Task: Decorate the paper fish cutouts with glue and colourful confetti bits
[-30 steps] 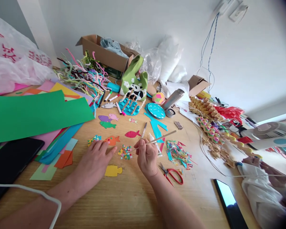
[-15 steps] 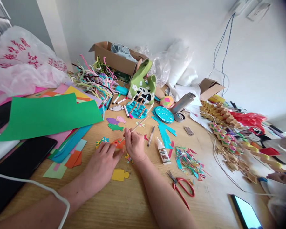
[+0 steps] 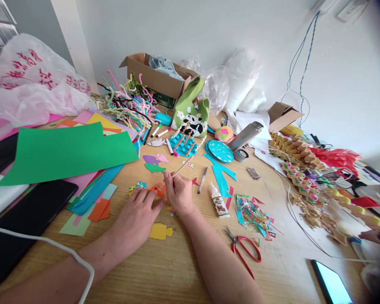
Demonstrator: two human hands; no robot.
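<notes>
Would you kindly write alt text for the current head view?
A person's right hand holds a thin stick over an orange paper fish, with the left hand at its edge. Nearby on the wooden table are a yellow cutout, white bottle and red-handled scissors.

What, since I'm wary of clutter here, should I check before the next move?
1. Stick gripped in the right hand: ok.
2. Left hand at the orange fish: ok, though how firmly it presses: cannot tell.
3. Stick's lower tip touching the fish: cannot tell.
4. Confetti dots in full view: not ok, the right hand hides some.
5. Scissors apart from both hands: ok.
</notes>
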